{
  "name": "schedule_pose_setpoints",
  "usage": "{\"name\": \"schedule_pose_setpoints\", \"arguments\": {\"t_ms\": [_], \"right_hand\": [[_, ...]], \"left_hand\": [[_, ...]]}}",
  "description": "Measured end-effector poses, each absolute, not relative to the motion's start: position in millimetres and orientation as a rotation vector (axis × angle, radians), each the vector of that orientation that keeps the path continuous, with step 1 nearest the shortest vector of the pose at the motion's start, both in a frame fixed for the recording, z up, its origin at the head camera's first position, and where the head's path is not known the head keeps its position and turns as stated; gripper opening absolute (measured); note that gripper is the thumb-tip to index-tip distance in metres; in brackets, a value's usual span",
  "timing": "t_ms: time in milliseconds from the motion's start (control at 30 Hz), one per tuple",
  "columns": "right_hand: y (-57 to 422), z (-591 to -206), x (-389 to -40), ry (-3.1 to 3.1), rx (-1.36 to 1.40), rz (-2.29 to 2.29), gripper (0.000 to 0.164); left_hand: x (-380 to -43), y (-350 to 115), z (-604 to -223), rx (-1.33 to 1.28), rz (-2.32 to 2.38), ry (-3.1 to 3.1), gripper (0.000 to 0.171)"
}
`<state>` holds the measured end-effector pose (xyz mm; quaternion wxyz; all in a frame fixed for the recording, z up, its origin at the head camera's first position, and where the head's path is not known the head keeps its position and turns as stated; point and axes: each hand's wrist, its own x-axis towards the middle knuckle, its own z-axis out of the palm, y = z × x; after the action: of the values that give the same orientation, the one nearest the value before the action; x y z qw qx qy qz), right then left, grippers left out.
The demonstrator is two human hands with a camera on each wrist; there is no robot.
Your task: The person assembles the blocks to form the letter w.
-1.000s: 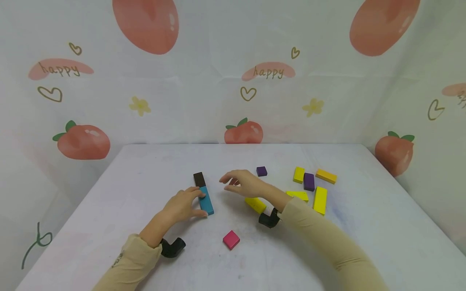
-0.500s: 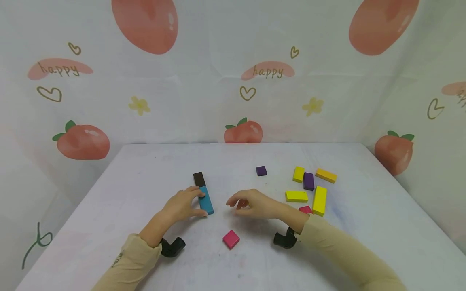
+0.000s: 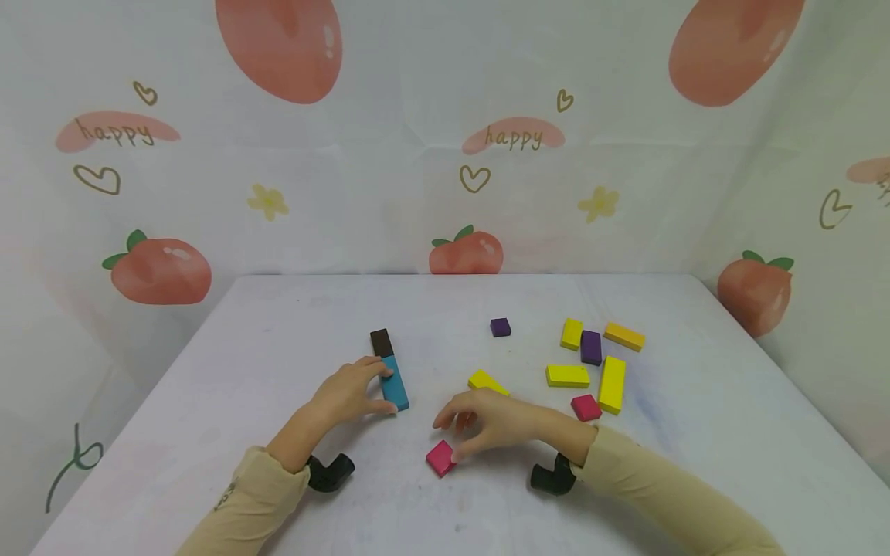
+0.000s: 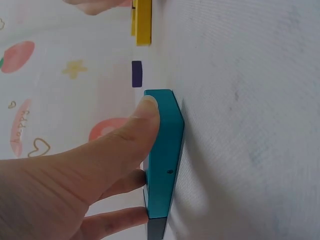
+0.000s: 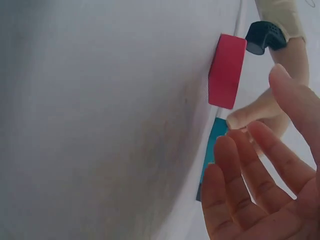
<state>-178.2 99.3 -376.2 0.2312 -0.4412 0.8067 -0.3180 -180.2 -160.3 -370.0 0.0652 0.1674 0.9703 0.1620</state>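
My left hand point(image 3: 348, 392) holds a long blue block point(image 3: 395, 391) lying on the table, thumb at its near end and fingertips along its far part. In the left wrist view the thumb presses the blue block point(image 4: 166, 155) with fingers on its other side. A dark brown block point(image 3: 381, 342) sits end to end with it. My right hand point(image 3: 504, 421) hovers with loosely bent fingers, its thumb overlapping the edge of a pink block point(image 3: 438, 459). From the right wrist view, the fingers are spread with nothing between them, beside the pink block point(image 5: 227, 72).
A yellow block point(image 3: 487, 381) lies just behind the right hand. Farther right are yellow blocks point(image 3: 567, 376), a purple block point(image 3: 590, 348), an orange block point(image 3: 624, 336) and another pink block point(image 3: 586, 408). A small purple block point(image 3: 501, 327) lies toward the back.
My right hand has come back toward me, from beyond the yellow block to the near pink block. The second pink block, formerly behind the sleeve, now shows. The left hand stays on the blue block.
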Motion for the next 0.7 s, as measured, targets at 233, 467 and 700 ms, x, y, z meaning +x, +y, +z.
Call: {"name": "schedule_pose_setpoints", "arguments": {"t_ms": [233, 467, 700], "right_hand": [[97.1, -379.7, -175.4, 2.19, -1.167, -0.835, 0.039], [95.3, -381.6, -173.8, 2.194, -1.198, -0.794, 0.037], [93.4, -381.2, -173.0, 2.212, -1.212, -0.766, 0.033]], "left_hand": [[-180.0, -161.6, -369.9, 0.502, 0.5, 2.926, 0.057], [-181.0, -162.4, -371.7, 0.518, 0.496, 2.933, 0.057], [-180.7, -162.3, -371.6, 0.513, 0.503, 2.932, 0.058]]}}
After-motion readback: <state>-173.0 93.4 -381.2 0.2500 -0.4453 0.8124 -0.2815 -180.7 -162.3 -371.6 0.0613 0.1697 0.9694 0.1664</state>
